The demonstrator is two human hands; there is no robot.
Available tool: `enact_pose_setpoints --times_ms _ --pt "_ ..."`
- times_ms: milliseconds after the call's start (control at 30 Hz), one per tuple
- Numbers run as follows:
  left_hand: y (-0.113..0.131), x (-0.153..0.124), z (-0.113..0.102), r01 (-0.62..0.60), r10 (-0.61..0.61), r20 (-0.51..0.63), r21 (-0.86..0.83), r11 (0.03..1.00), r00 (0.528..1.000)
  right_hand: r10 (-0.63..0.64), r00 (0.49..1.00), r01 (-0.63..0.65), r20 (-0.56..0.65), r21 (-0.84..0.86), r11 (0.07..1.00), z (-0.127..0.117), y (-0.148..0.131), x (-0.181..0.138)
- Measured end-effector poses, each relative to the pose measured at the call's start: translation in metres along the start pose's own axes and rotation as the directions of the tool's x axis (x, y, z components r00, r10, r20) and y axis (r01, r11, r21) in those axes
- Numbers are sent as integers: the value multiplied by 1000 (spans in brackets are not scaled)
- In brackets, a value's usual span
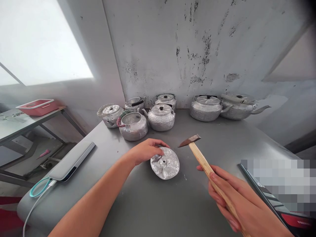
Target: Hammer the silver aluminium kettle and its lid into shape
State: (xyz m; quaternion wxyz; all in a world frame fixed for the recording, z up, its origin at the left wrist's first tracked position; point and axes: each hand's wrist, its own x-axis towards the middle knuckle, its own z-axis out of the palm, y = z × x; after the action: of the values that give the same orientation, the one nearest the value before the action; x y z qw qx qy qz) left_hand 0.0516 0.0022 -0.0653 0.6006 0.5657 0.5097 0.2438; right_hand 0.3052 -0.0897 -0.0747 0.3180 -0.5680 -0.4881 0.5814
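Observation:
My left hand (pixel 146 151) grips the upper left edge of a dented, round metal kettle lid (pixel 166 166), thumb on its face and fingers over the far rim. A small hole shows in the lid's middle, and no knob is on it. In my right hand (pixel 227 191) is a hammer (pixel 203 161), held by its pale wooden handle. The rusty, wedge-shaped hammer head is raised to the right of the lid, apart from it. An open kettle (pixel 134 130) without a lid stands beyond my left hand, a red and green wrapped handle folded at its side.
Several dented metal kettles (pixel 161 121) line the back of the grey table (pixel 148 207) by the stained wall. A power bank (pixel 72 161) with a cable lies at left, a partly blurred flat object (pixel 266 194) at right. A pink basket (pixel 37 108) sits on a side table.

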Motion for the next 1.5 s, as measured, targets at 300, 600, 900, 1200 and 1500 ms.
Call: enact_pose_setpoints --times_ms 300,600,900,1200,1500 --pt "-5 1 -2 7 -6 -27 48 999 1000 2 999 0 42 -56 998 0 2 -3" --pt "-1 3 0 22 -22 -8 -3 1000 1000 -26 999 30 40 -103 994 2 3 -3" --pt "1 0 0 -1 1 3 44 999 1000 -45 998 49 39 -99 994 0 8 -2" --pt "-2 0 -1 -26 28 37 -64 998 999 -47 998 50 40 -87 995 -2 11 -1" --pt "-9 4 -3 -68 69 34 -32 997 997 -34 998 39 57 -100 994 0 6 -2"
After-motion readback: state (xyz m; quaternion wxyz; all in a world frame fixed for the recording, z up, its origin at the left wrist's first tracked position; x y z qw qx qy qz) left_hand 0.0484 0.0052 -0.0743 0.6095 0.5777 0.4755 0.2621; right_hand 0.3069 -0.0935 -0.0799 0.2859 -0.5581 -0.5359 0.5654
